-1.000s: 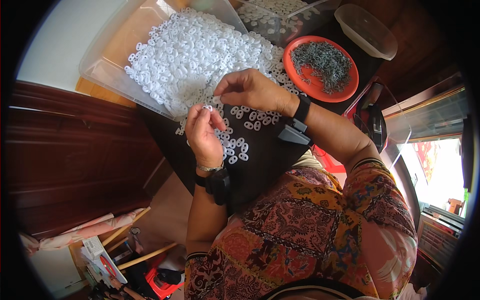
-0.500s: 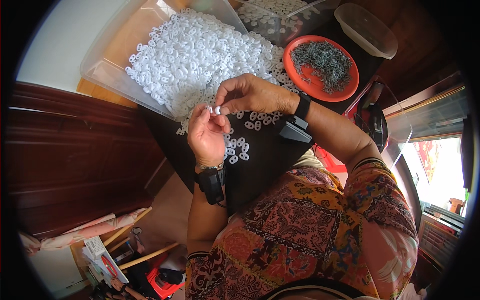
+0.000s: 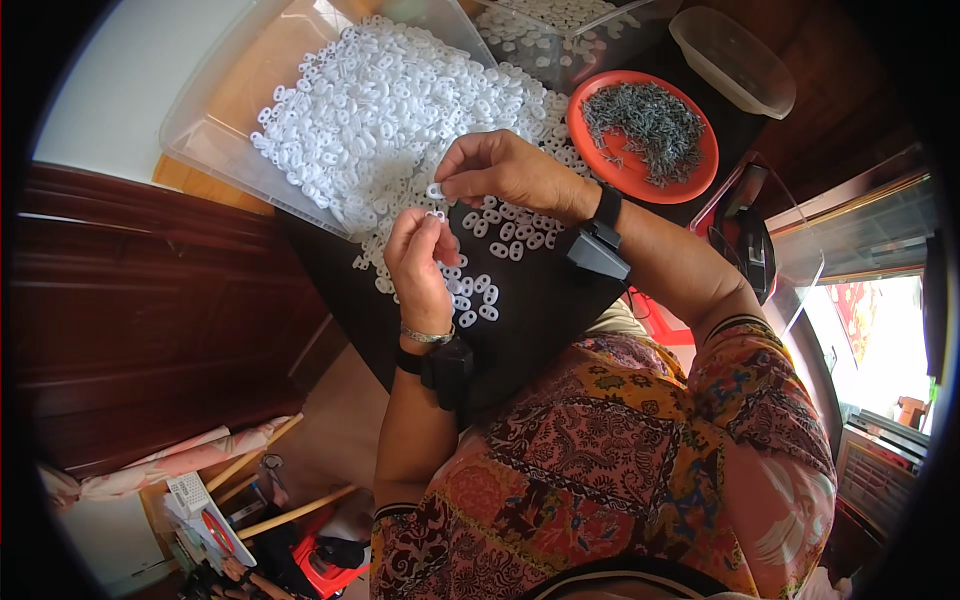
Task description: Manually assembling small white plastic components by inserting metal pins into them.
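Note:
Between the thumb and fingers of my left hand (image 3: 418,262) I pinch a small white plastic piece (image 3: 437,215). Just above it, my right hand (image 3: 508,178) pinches another white two-holed plastic piece (image 3: 434,190). The two pieces are close together, with a narrow gap between them. Under and beside the hands, several loose white two-holed pieces (image 3: 487,313) lie on the black table top (image 3: 540,300). A large heap of the same pieces (image 3: 390,110) spills out of a tilted clear plastic bin (image 3: 215,110) beyond my hands.
An orange-red plate (image 3: 685,190) holding grey metal screws or nails (image 3: 645,125) stands at the far right. Behind it is a translucent oblong tub (image 3: 735,60). A clear container (image 3: 560,45) with white pieces sits at the back. Dark wooden panelling (image 3: 160,320) rises on the left.
My hands have drawn apart slightly: the right moved up with its piece, the left lowered and turned a little. Both still pinch a white piece.

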Motion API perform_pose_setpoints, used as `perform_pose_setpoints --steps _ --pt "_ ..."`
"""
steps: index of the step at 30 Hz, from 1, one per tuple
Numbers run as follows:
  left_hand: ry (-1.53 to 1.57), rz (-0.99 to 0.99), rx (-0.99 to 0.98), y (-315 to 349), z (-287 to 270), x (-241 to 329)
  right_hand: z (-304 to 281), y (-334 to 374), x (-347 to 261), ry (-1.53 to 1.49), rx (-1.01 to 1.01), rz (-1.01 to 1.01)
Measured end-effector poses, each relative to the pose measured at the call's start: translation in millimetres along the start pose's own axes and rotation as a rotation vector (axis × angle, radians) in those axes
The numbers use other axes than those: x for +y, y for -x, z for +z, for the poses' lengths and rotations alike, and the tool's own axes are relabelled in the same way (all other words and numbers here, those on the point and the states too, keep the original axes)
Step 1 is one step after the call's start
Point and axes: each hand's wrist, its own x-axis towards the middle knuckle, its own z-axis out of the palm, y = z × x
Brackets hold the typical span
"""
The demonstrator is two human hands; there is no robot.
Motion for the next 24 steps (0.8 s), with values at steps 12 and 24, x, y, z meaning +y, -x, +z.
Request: perform_pose_setpoints --steps 12,24 --pt "-0.044 0.001 -0.019 1.2 -1.2 -0.7 3.1 2.2 -0.1 0.132 -0.009 -0.045" --pt "-0.051 0.003 -0.001 0.7 -3.0 -3.1 6.6 3.2 2.6 0.263 -0.044 -0.144"
